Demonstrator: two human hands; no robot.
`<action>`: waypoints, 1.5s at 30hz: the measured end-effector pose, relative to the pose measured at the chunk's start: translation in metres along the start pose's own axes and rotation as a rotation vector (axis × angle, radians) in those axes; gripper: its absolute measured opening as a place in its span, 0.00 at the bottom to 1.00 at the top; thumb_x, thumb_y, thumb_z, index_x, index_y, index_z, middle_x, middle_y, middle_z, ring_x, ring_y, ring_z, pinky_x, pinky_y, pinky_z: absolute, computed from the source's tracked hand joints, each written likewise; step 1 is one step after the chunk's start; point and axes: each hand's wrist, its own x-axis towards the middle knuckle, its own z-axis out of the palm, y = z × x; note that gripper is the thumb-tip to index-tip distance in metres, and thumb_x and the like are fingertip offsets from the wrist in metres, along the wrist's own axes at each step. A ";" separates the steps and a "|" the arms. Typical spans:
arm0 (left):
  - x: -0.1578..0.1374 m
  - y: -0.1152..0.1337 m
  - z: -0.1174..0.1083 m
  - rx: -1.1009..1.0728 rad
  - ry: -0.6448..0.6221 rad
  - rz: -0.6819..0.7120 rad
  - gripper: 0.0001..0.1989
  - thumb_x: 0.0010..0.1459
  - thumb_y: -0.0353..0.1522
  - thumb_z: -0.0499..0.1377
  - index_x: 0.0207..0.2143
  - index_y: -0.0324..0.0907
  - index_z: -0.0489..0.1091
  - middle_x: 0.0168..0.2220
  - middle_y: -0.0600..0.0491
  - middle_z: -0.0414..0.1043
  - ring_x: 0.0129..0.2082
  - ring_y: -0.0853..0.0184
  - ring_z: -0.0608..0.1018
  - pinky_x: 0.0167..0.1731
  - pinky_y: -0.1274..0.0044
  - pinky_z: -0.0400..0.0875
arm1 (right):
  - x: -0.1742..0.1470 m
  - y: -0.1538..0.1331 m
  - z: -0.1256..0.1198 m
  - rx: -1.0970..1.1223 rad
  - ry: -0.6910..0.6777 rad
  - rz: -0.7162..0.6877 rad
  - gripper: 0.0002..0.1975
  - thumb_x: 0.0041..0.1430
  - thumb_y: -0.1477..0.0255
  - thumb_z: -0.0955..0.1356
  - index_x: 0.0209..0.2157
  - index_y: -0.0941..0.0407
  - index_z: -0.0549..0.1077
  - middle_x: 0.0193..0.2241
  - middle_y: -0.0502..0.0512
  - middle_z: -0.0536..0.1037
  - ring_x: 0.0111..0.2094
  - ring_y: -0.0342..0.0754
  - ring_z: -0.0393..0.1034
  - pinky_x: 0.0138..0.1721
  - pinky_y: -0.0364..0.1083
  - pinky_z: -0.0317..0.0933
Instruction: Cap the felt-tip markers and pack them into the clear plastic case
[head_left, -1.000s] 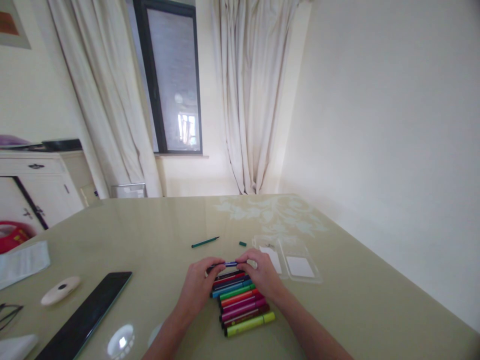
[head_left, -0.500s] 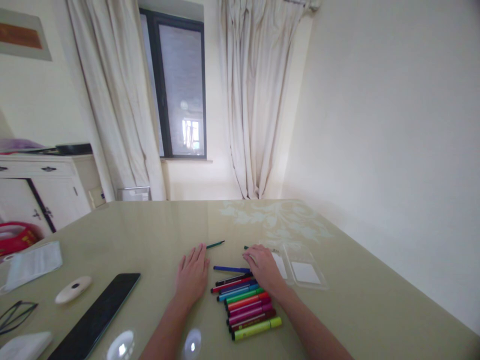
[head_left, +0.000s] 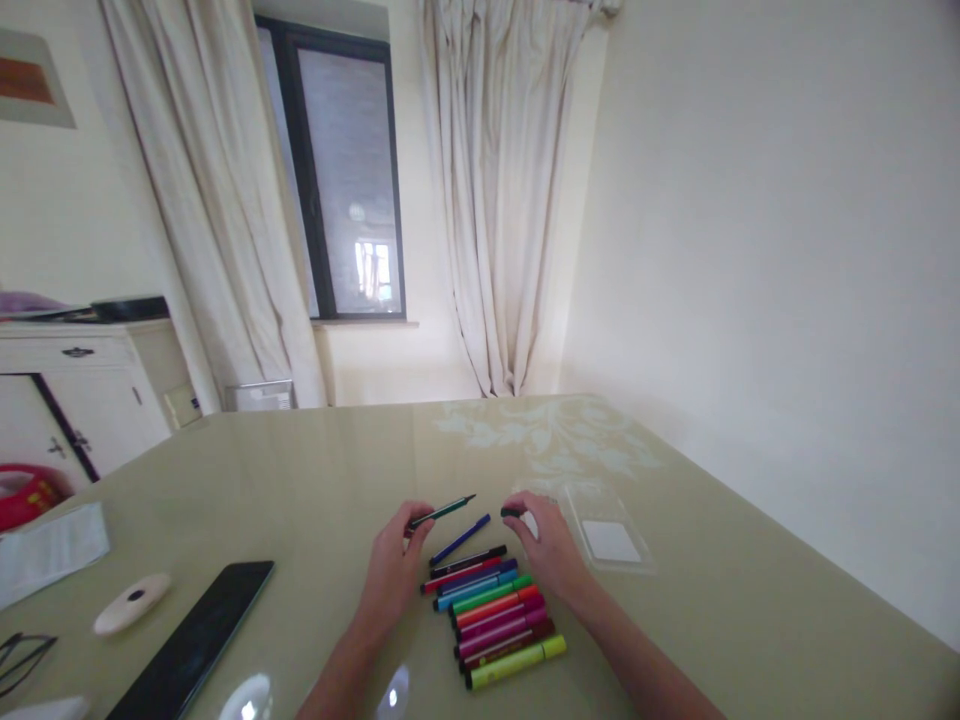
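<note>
My left hand (head_left: 401, 540) grips an uncapped dark green marker (head_left: 448, 508) between thumb and fingers, its dark tip pointing right and slightly up. Across a small gap, my right hand (head_left: 546, 540) pinches a small dark marker cap (head_left: 510, 512). A blue marker (head_left: 460, 540) lies slanted on the table between the hands. Closer to me, a row of several capped markers is laid side by side, from a black marker (head_left: 469, 561) at the far end to a yellow-green marker (head_left: 516, 663) at the near end.
A clear plastic case (head_left: 611, 540) with a white card lies beyond my right hand on the glossy table (head_left: 300, 480). To the left are a dark tablet-like slab (head_left: 191, 640), a white oval object (head_left: 133, 604), glasses (head_left: 26, 660) and a face mask (head_left: 56, 550).
My left hand has lifted the dark green marker off the table. My right hand has raised the cap. The blue marker has swung to a slant. The view has turned slightly right.
</note>
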 end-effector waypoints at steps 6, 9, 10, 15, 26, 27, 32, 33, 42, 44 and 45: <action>-0.009 0.024 0.005 -0.247 -0.070 -0.023 0.13 0.64 0.42 0.55 0.39 0.45 0.74 0.38 0.50 0.80 0.41 0.58 0.80 0.44 0.68 0.72 | -0.003 -0.005 -0.006 0.166 0.032 -0.035 0.05 0.63 0.72 0.68 0.40 0.53 0.77 0.40 0.53 0.81 0.44 0.51 0.73 0.49 0.49 0.62; -0.010 0.026 0.001 -0.246 -0.066 -0.026 0.13 0.64 0.42 0.55 0.39 0.45 0.74 0.39 0.51 0.80 0.42 0.57 0.79 0.44 0.69 0.72 | -0.002 -0.008 -0.005 0.191 0.039 -0.029 0.06 0.63 0.71 0.68 0.40 0.53 0.78 0.39 0.54 0.81 0.43 0.51 0.73 0.48 0.50 0.63; -0.010 0.025 0.000 -0.247 -0.066 -0.022 0.13 0.64 0.42 0.55 0.39 0.45 0.74 0.39 0.51 0.80 0.41 0.58 0.80 0.43 0.69 0.72 | -0.003 -0.008 -0.005 0.202 0.040 -0.025 0.06 0.63 0.71 0.68 0.41 0.53 0.78 0.39 0.54 0.81 0.43 0.51 0.73 0.48 0.49 0.63; -0.011 0.026 0.000 -0.244 -0.078 -0.019 0.13 0.64 0.42 0.55 0.39 0.45 0.75 0.38 0.51 0.80 0.41 0.58 0.80 0.42 0.70 0.73 | -0.003 -0.013 -0.008 0.226 0.048 -0.001 0.06 0.63 0.70 0.69 0.39 0.53 0.79 0.38 0.54 0.81 0.41 0.51 0.74 0.46 0.49 0.64; -0.017 0.034 0.000 -0.275 -0.142 -0.085 0.14 0.61 0.42 0.59 0.39 0.44 0.79 0.37 0.51 0.83 0.40 0.58 0.82 0.39 0.72 0.74 | -0.001 -0.021 -0.017 0.390 -0.111 0.119 0.06 0.56 0.69 0.73 0.35 0.52 0.84 0.31 0.52 0.84 0.34 0.49 0.76 0.40 0.47 0.65; -0.018 0.035 0.001 -0.273 -0.139 -0.100 0.14 0.60 0.41 0.59 0.39 0.44 0.80 0.37 0.51 0.83 0.40 0.57 0.82 0.39 0.72 0.74 | -0.001 -0.021 -0.017 0.399 -0.119 0.128 0.06 0.55 0.69 0.73 0.34 0.52 0.84 0.30 0.52 0.84 0.33 0.49 0.76 0.40 0.47 0.65; -0.021 0.042 0.007 -0.240 -0.230 -0.044 0.13 0.63 0.41 0.58 0.40 0.45 0.79 0.36 0.53 0.83 0.38 0.59 0.82 0.41 0.72 0.75 | 0.002 -0.019 -0.019 0.440 -0.146 0.148 0.06 0.57 0.69 0.72 0.33 0.54 0.83 0.26 0.50 0.82 0.29 0.47 0.73 0.34 0.45 0.63; -0.022 0.042 0.008 -0.217 -0.246 -0.014 0.14 0.64 0.42 0.58 0.40 0.45 0.79 0.38 0.52 0.83 0.39 0.59 0.82 0.42 0.72 0.75 | 0.002 -0.018 -0.021 0.438 -0.161 0.143 0.06 0.58 0.68 0.72 0.33 0.54 0.83 0.25 0.50 0.82 0.29 0.47 0.73 0.33 0.44 0.62; -0.028 0.029 0.019 0.139 -0.285 0.138 0.24 0.72 0.43 0.45 0.61 0.47 0.69 0.61 0.50 0.73 0.61 0.59 0.72 0.64 0.59 0.62 | 0.002 -0.012 -0.030 0.276 -0.361 0.039 0.07 0.59 0.73 0.69 0.37 0.53 0.82 0.31 0.50 0.83 0.35 0.48 0.75 0.40 0.45 0.64; -0.028 0.030 0.019 0.145 -0.314 0.141 0.24 0.72 0.43 0.44 0.61 0.47 0.69 0.60 0.50 0.73 0.60 0.60 0.73 0.63 0.61 0.64 | -0.001 -0.011 -0.027 0.209 -0.389 -0.002 0.08 0.58 0.74 0.70 0.38 0.52 0.82 0.35 0.50 0.84 0.40 0.50 0.75 0.46 0.47 0.63; -0.028 0.031 0.018 0.143 -0.317 0.144 0.24 0.72 0.43 0.43 0.61 0.47 0.69 0.59 0.50 0.74 0.60 0.61 0.73 0.63 0.62 0.65 | -0.003 -0.011 -0.026 0.167 -0.393 -0.021 0.08 0.58 0.74 0.71 0.38 0.51 0.82 0.37 0.50 0.84 0.42 0.51 0.75 0.50 0.48 0.61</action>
